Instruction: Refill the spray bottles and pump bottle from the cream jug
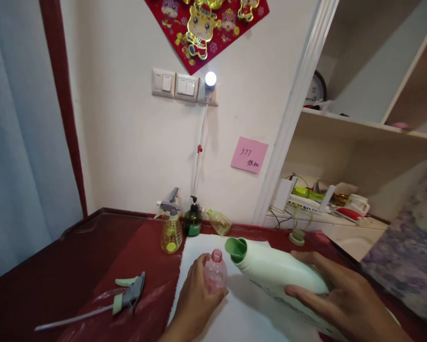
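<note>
My left hand [195, 297] is wrapped round a small pink see-through bottle [215, 273], which stands upright with its threaded neck uncapped. My right hand [338, 289] grips a large pale green bottle [277, 266] tilted to the left. Its green pouring spout [237, 249] is near the pink bottle's mouth, a little to the right and apart from it. No liquid shows between the two. White paper [247, 304] lies beneath both bottles. A grey and green trigger sprayer head [130, 294] with a long tube rests on the red tabletop at the left.
Along the wall stand a yellow spray bottle [171, 232] and a dark green pump bottle [193, 218], with a yellowish bottle [218, 222] lying beside them. A cable [198, 161] hangs from the lit plug above. Shelves [345, 123] holding several items are at the right.
</note>
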A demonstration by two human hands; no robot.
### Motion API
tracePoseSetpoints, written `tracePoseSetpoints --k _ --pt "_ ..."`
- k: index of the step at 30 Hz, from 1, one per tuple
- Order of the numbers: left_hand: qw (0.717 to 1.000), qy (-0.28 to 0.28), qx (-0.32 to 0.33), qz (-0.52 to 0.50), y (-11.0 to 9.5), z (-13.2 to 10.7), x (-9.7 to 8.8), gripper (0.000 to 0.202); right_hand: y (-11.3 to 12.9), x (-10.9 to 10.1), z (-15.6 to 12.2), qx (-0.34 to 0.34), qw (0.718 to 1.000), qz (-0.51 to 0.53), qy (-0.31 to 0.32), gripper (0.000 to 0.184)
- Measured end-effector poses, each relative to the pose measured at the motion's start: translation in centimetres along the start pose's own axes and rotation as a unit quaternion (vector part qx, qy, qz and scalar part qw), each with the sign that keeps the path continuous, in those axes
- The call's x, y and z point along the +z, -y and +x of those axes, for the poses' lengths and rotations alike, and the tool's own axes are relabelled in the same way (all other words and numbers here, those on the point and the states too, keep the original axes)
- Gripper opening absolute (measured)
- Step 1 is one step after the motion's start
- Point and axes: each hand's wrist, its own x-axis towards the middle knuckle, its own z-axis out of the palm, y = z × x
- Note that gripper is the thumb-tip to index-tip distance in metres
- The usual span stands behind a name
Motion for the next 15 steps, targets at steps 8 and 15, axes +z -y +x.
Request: tracePoseSetpoints --k 8,15 --pt "1.000 0.013 -0.002 0.006 -1.0 -0.5 -0.4 0.081 0.0 0.8 0.4 -0.102 0.992 -0.064 -0.038 0.043" --pt "1.000 0.005 0.008 0.004 -0.6 -0.3 -0.2 0.077 1.2 0.6 1.0 -0.151 0.979 -0.112 -0.072 0.040"
